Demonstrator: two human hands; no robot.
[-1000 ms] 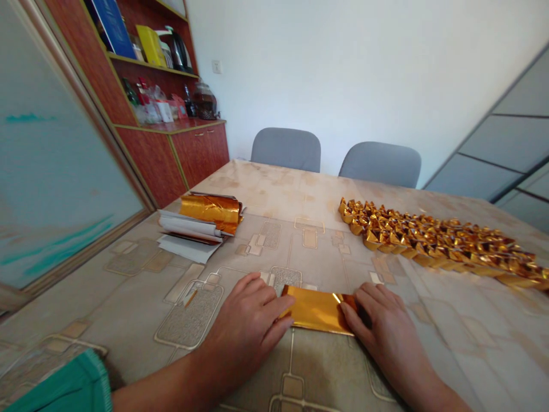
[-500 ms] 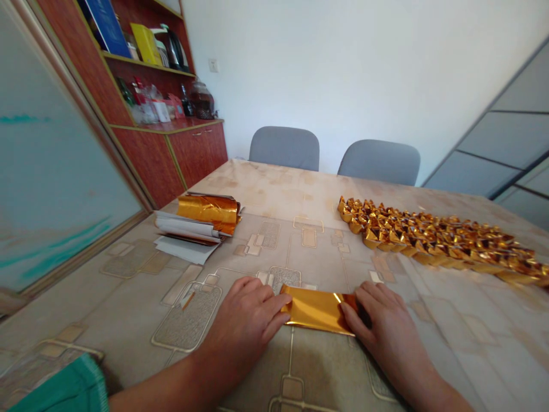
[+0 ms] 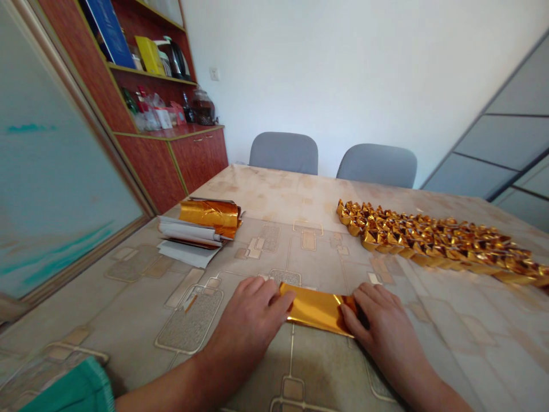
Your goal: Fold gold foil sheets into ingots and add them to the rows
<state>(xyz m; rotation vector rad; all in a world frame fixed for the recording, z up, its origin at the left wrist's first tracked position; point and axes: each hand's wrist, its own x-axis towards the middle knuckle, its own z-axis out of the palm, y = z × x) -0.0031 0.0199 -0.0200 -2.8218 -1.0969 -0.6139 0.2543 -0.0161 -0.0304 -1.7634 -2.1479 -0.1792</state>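
Observation:
A folded strip of gold foil paper (image 3: 319, 309) lies near the front of the table between my two hands. My left hand (image 3: 257, 312) pinches its left end, thumb on top and the other fingers curled behind. At the opposite end my right hand (image 3: 377, 315) grips the strip the same way, its thumb pressed on the shiny face. Both fingertips are partly hidden behind the strip. Further left rests a stack of loose gold and white-backed foil sheets (image 3: 210, 217), curled over. Rows of folded gold foil pieces (image 3: 429, 240) stand at the right.
A patterned cloth covers the table (image 3: 274, 191). Two grey chairs (image 3: 283, 151) stand at its far side by the wall. A red-brown cabinet (image 3: 197, 157) with bottles and boxes is at the back left, beside a glass panel (image 3: 64, 171).
My left thumb has shifted slightly along the left end of the foil strip. The right hand keeps its hold. The view has tilted up a little.

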